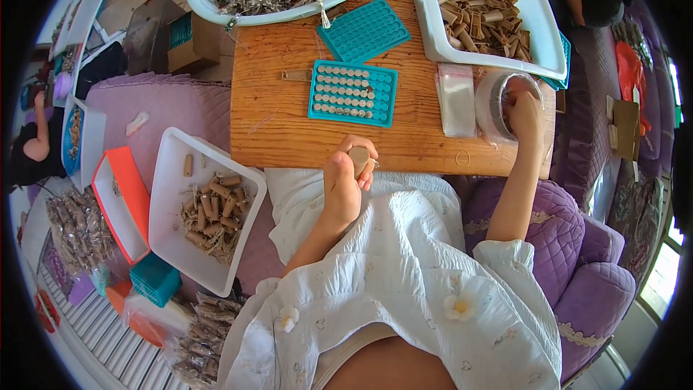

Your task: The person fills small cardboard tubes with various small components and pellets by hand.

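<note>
My left hand [345,182] is wrapped round a short brown cardboard tube [359,157], its round end facing up, just off the table's near edge. My right hand [525,114] reaches into a clear round tub [485,105] at the table's right; its fingers are bent together inside, and what they pinch cannot be made out. Mid-table lies a teal tray [386,94] with rows of small round pale pieces in its holes. A second teal tray [364,29] is behind it, its holes unfilled. Clear plastic bags [458,105] lie beside the tub.
A white bin [431,40] of brown tubes stands at the back right. An oval basin [198,7] of wrapped strings and trinkets is at the back left. Left of me, a white bin [164,198] holds finished-looking tubes with strings, beside a red box [124,173]. Another person [36,146] sits far left.
</note>
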Tool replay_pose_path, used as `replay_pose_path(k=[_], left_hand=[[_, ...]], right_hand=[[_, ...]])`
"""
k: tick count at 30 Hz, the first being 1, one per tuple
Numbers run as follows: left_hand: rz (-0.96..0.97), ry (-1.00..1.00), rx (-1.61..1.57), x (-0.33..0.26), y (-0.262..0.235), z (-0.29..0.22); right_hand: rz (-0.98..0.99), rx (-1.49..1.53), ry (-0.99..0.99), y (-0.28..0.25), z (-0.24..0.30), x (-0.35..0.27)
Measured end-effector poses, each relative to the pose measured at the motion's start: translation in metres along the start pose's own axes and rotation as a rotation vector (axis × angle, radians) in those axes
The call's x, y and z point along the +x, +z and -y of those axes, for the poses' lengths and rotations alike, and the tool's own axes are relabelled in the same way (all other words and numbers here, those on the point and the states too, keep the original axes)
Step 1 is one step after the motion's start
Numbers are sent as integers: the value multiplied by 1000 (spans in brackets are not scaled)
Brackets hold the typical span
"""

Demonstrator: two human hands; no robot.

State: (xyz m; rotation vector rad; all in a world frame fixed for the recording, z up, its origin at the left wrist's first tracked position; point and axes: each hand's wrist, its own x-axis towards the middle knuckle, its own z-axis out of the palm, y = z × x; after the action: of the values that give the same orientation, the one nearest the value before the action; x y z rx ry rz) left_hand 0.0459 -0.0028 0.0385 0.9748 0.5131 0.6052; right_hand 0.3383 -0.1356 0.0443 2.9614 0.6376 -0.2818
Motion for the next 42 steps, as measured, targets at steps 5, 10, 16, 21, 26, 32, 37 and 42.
replay_pose_path(k=[5,10,16,21,26,32,37,42], left_hand=[[2,-90,-22,2,0,-1],[37,-122,-29,4,1,-1],[38,-145,-29,5,-1,1],[21,-146,-40,5,-3,0],[10,-158,-45,6,-4,2],[47,-201,-212,6,-5,2],[61,-142,-107,0,6,1],[71,-150,-70,-1,11,0]], right_hand=[[-102,207,-150,-7,-8,-7],[-104,39,-203,-1,1,-11],[-181,206,-231,5,-13,-3],[-179,622,-106,-24,5,-21],[-40,983,-80,-15,-7,-17],[-31,1241,-95,-23,2,-30],[52,1438,-169,-29,11,-40],[411,1715,-287,-36,30,-62]])
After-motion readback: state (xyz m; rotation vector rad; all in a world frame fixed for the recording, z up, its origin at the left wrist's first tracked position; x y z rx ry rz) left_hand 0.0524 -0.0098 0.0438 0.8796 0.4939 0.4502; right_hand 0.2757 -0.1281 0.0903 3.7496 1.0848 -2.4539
